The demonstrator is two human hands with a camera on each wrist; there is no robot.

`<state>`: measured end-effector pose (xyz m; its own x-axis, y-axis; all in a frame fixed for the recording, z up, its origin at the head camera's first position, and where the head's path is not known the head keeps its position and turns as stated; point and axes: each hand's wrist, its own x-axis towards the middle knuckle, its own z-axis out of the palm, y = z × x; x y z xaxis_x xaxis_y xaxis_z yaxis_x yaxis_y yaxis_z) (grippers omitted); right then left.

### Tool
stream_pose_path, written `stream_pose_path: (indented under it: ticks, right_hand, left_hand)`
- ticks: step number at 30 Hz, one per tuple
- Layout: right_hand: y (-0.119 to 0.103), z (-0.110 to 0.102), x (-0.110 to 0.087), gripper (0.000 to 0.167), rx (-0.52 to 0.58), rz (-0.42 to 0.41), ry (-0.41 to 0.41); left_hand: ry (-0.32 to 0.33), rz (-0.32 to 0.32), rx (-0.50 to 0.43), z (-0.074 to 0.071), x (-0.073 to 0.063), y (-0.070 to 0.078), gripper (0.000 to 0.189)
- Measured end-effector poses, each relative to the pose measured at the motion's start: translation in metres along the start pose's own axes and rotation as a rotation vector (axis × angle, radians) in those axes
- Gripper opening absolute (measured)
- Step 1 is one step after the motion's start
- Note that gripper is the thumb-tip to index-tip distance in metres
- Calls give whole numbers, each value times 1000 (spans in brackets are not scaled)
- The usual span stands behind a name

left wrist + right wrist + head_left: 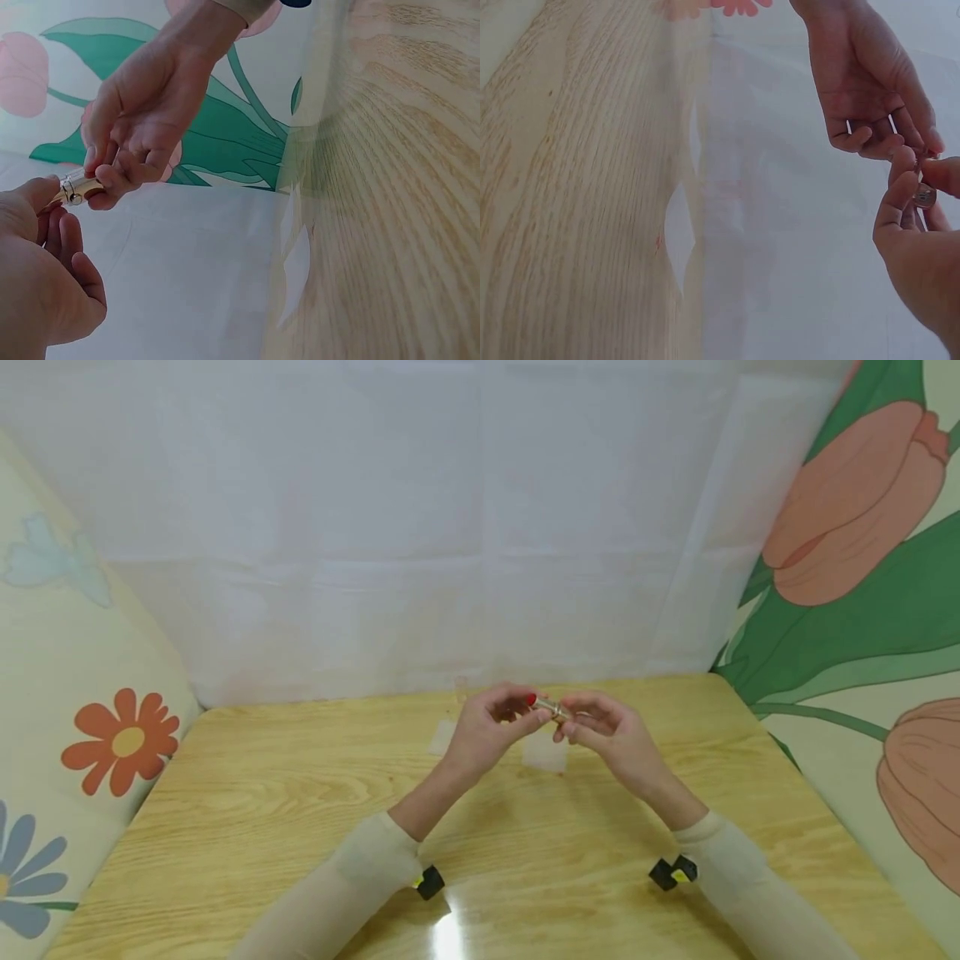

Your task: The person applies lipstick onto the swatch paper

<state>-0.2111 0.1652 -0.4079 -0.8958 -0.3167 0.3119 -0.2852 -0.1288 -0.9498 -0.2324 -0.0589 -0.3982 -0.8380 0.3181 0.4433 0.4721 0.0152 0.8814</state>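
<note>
A lipstick with a gold tube and a red tip is held between both hands above the table. My left hand pinches the end nearer the red tip with thumb and fingers. On the other end, the thumb and fingers of my right hand grip the tube. In the left wrist view the shiny tube shows between the two thumbs. The right wrist view shows the round base of the tube by the right fingers; most of the lipstick is hidden there.
Two thin white sheets lie on the wooden table, one sheet below the hands and another sheet to its left. A small, faint clear object is near the back edge. A white covering hangs behind, with flowered panels at both sides.
</note>
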Motion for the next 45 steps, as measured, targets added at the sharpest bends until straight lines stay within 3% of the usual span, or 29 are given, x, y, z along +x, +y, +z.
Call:
stream_pose_path:
  ticks: [11, 29, 45]
  right_hand:
    - [-1, 2, 0, 30, -20, 39, 28]
    - [-1, 2, 0, 22, 147, 63, -5]
    - [3, 5, 1, 28, 398, 54, -169]
  left_hand:
    - [-1, -8, -30, 2, -3, 1, 26]
    - [-34, 30, -47, 4, -4, 3, 22]
    - [-62, 93, -97, 3, -5, 5, 21]
